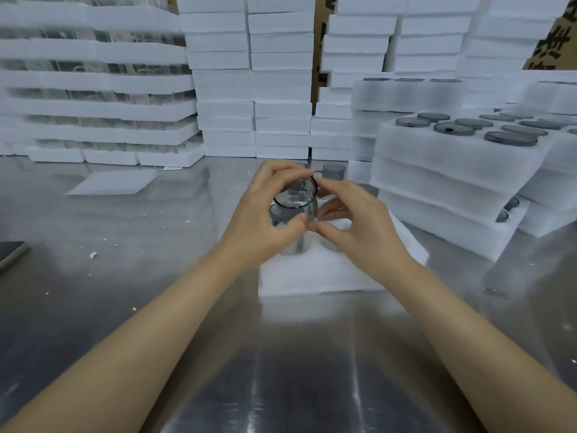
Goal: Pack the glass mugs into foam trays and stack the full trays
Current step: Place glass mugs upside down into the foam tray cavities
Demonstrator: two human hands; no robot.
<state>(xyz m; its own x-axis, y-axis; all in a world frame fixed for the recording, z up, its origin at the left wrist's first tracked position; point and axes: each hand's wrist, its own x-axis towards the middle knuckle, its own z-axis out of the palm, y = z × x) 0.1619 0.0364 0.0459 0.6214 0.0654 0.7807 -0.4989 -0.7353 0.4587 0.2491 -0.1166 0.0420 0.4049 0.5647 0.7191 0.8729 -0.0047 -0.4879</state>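
Mug is over the tray at mid-table. The left hand curls round it, and the right hand pinches its rim and side. It likely wants lowering straight into a pocket, steadied from both sides. Counted: one mug held, a second mug just beyond, and one tray beneath.
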